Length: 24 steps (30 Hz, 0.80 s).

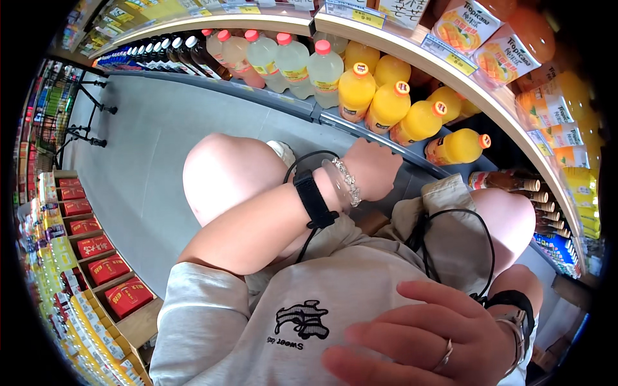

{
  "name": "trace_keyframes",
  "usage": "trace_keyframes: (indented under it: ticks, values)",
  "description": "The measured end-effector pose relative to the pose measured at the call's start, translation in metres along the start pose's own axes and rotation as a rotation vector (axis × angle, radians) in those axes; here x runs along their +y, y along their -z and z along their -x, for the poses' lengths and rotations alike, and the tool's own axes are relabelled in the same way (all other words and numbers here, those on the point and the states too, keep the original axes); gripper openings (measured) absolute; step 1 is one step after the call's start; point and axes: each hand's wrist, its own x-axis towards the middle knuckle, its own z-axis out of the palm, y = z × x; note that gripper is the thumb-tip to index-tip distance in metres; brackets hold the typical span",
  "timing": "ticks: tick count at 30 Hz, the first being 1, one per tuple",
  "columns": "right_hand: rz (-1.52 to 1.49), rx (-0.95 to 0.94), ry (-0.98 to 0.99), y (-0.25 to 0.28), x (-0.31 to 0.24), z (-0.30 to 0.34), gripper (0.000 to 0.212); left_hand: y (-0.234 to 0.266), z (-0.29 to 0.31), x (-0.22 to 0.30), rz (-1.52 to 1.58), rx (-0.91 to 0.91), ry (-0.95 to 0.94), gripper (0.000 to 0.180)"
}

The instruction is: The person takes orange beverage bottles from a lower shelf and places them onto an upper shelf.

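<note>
My left hand (pixel 372 168) reaches across in front of my knees, close to the lower shelf's front edge. Its fingers are curled into a fist, and whatever may be inside is hidden. Bracelets and a black strap (pixel 313 201) circle that wrist. Just beyond stand yellow juice bottles (pixel 388 106) with orange-and-white caps; the nearest bottle (pixel 457 147) leans to the right. My right hand (pixel 425 338), wearing a ring and a metal watch, hovers before my shirt with its fingers apart, holding nothing.
Pale drink bottles with red caps (pixel 294 65) and dark bottles (pixel 187 56) continue leftward along the lower shelf (pixel 277 91). Above it runs an upper shelf edge (pixel 386 38) bearing juice packs (pixel 508 55). Red boxes (pixel 129 296) fill a rack at left. A black cable (pixel 489 238) loops over my lap.
</note>
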Motion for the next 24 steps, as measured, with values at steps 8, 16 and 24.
trace_keyframes:
  ticks: [8, 16, 24]
  values:
    - [0.29, -0.279, 0.29, 0.028, 0.009, 0.015, 0.032, -0.006, -0.006, -0.002, 0.013, -0.031, 0.039, 0.035]
    - [0.313, -0.163, 0.436, 0.013, 0.008, 0.022, 0.029, 0.015, -0.056, -0.072, 0.152, 0.138, 0.367, 0.041]
    - [0.074, -0.64, 0.354, 0.032, 0.029, 0.016, 0.044, 0.025, -0.084, -0.116, 0.142, 0.425, 0.658, 0.055]
